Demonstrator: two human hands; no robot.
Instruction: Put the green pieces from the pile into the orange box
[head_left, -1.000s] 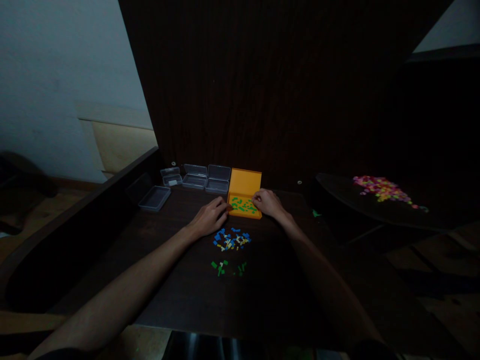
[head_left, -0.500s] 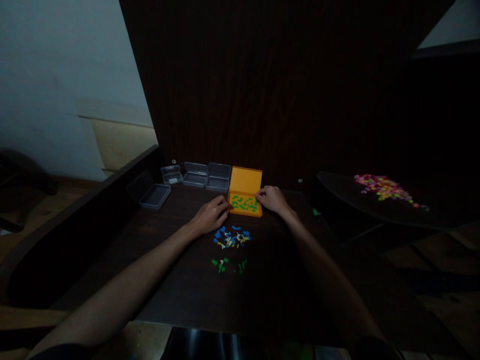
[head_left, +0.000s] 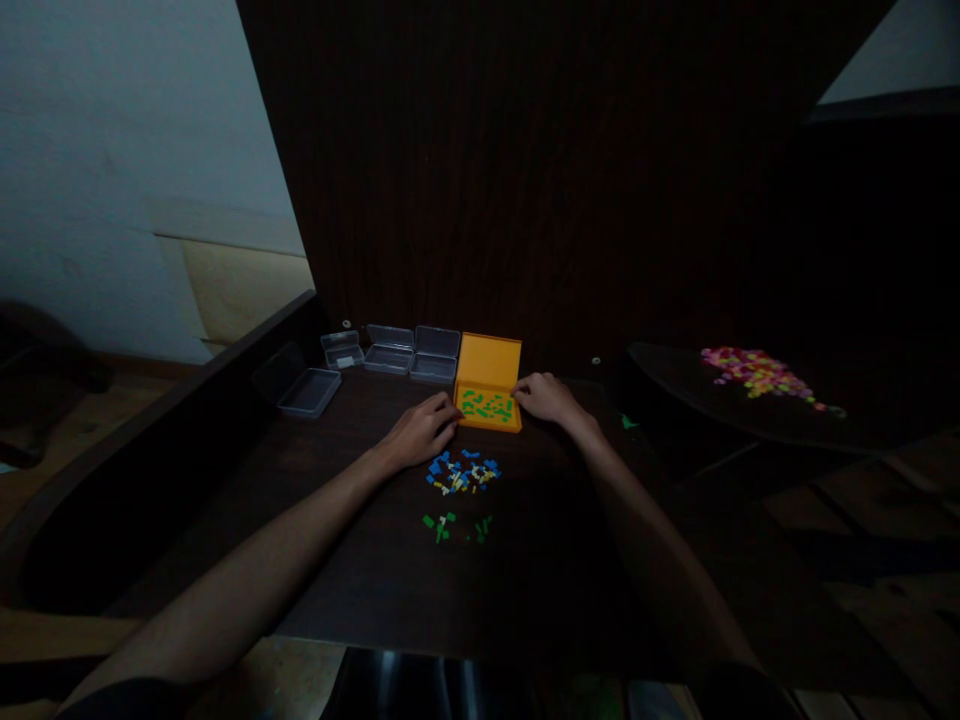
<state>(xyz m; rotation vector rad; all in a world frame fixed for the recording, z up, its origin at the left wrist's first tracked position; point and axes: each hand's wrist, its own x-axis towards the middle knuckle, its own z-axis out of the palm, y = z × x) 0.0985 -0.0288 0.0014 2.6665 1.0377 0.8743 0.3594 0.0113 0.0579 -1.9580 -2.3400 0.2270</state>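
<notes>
A yellow plastic box [head_left: 489, 427] lies with its lid raised at the back of the dark table. Small green building bricks [head_left: 491, 408] are scattered over its floor. My left hand [head_left: 426, 428] rests on the table, its curled fingers gripping the box's left edge. On the other side, my right hand [head_left: 547, 396] has its fingertips pinched at the right edge near the hinge. In front of the box lies a loose pile of blue, white and yellow bricks [head_left: 461, 474]. Nearer to me are several more green pieces [head_left: 440, 528], with a white one among them.
Clear plastic boxes with raised lids stand to the left: a larger one [head_left: 309, 393], a small one [head_left: 343, 352] and two side by side [head_left: 390, 352]. A tall dark panel [head_left: 450, 180] rises behind. Colourful small pieces [head_left: 761, 372] lie on a surface at right.
The view has shifted very slightly. Both hands stay at the sides of the yellow box, and the green bricks inside it lie a little differently.
</notes>
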